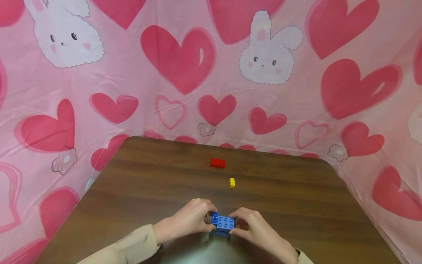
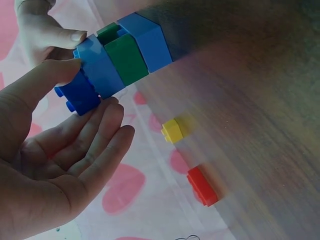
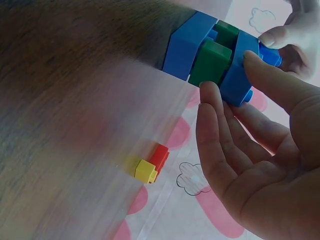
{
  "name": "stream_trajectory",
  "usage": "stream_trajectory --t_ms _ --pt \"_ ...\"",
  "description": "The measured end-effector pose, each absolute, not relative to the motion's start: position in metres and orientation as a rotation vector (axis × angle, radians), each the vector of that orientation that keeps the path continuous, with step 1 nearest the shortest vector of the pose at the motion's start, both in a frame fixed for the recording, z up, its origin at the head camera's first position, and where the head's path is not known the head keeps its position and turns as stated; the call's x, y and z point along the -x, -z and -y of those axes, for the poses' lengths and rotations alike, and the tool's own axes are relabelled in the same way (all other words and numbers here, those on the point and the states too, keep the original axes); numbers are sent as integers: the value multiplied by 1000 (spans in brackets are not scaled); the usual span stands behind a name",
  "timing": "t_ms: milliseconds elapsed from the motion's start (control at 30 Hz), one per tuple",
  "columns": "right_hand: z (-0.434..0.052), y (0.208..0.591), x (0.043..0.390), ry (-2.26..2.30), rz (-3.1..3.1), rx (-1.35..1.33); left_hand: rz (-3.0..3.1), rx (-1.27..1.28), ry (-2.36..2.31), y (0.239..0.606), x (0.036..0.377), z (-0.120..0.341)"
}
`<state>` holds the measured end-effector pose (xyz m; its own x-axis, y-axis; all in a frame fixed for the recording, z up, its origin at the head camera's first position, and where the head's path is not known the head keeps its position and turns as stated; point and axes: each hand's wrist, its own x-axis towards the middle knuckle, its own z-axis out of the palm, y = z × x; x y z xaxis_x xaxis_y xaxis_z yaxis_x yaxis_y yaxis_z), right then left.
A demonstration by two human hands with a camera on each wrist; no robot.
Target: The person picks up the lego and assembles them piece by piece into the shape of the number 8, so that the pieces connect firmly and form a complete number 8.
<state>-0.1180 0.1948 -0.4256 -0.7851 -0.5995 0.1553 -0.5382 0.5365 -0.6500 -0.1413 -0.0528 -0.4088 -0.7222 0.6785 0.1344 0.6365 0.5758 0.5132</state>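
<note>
Near the dark wooden surface's [image 1: 138, 190] front edge, my left hand [image 1: 188, 220] and right hand [image 1: 255, 229] pinch the light, rigid blue-and-green plastic brick stack [image 1: 223, 223] by its ends; I judge its smooth sides slippery.

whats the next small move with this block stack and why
Probably press the small dark blue brick down onto the stack. In the wrist views it sits at the top edge of the blue and green layers, with the left hand and right hand pinching it from either side. Once it is seated, the yellow brick looks like the nearest loose piece on the table.
</note>
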Motion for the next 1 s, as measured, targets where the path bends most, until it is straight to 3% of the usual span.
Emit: stream_trajectory --t_ms 500,1000 --pt "-196 423 119 1046 -2640 1018 -2759 -1181 -863 418 137 54" --pt "-203 414 143 1032 -2642 1053 -2783 -1172 -812 416 137 55"
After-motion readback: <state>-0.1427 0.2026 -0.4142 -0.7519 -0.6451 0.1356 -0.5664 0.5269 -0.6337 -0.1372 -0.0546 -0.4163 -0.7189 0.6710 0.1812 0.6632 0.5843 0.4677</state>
